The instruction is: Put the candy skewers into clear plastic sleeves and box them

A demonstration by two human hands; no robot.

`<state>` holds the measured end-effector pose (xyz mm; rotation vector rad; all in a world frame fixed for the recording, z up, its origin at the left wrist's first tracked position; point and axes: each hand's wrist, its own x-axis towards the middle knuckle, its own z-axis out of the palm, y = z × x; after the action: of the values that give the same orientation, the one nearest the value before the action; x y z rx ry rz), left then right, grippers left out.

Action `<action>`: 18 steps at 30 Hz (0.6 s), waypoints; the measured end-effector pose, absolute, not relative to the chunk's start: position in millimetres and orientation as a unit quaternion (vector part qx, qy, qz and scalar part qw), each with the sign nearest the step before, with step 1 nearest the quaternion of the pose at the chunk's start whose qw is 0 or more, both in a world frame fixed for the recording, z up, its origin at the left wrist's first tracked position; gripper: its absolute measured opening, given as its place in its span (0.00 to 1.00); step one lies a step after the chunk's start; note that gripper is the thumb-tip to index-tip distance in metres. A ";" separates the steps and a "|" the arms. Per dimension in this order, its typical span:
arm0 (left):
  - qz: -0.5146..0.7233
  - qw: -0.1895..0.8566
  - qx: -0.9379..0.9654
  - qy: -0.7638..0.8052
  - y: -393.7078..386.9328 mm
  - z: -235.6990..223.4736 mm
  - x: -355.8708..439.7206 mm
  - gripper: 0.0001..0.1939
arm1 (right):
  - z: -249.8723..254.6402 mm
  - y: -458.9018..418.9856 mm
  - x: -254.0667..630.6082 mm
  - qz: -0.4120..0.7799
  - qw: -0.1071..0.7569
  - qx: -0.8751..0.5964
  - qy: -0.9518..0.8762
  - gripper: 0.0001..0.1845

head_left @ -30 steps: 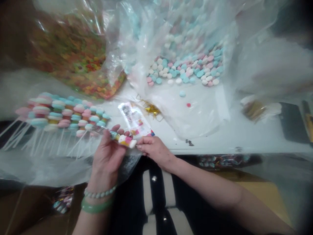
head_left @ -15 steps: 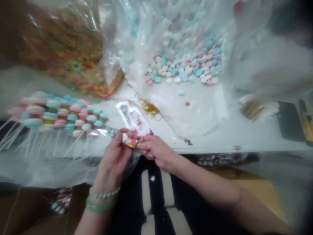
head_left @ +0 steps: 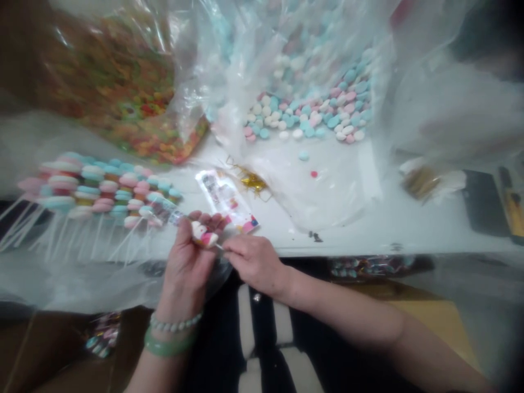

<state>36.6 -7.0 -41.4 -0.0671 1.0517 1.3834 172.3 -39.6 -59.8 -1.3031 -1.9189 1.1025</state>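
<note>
Apparently light stuff: a small white-and-pink sweet in plastic wrap [head_left: 203, 234] lies across the fingers of the upturned left hand [head_left: 186, 265], near the table's front edge. Left thumb and curled fingers close round it. Right hand [head_left: 258, 266] close by, fingertips pinched at the thin white stick [head_left: 219, 247] running out of the sweet's near end. Hands just apart, joined by the piece. Wrap looks glossy, so likely slippery; filling probably soft and easily dented, going by the stacked pastel candy skewers [head_left: 96, 191] to the left. Whether firm or squashy inside, cannot tell; blur hides it.

Best hold, my judgement: stick in the right fingertips, close to the sweet, where it should be stiffest; body merely cradled in the left, no squeezing. Twisting hard could spin the pieces or wrinkle the film. The flat printed plastic sleeve [head_left: 229, 201] beyond the hands looks limp, best lifted by an edge. Shiny gold wire ties [head_left: 252, 181] just beside it: thin, bendable, probably prone to tangling.
</note>
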 end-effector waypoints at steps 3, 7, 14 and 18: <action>0.600 0.654 -0.004 0.462 -11.3 -41.4 44.8 0.17 | -56.4 -37.8 165.0 0.433 0.293 -0.494 -0.695 0.07; 0.532 0.714 -0.005 0.455 -14.2 -39.8 46.0 0.15 | -54.0 -35.6 164.9 0.506 0.333 -0.505 -0.615 0.06; 0.598 0.647 -0.032 0.471 -4.6 -41.4 19.8 0.13 | -53.5 -35.0 173.7 0.476 0.233 -0.543 -0.652 0.07; 0.598 0.663 0.012 0.450 -7.9 -42.8 27.3 0.10 | -48.7 -32.5 168.0 0.479 0.223 -0.541 -0.654 0.07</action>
<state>27.3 -7.9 -42.8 0.0268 1.0172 1.3513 168.0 -32.5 -48.7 -1.4951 -1.8061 1.3239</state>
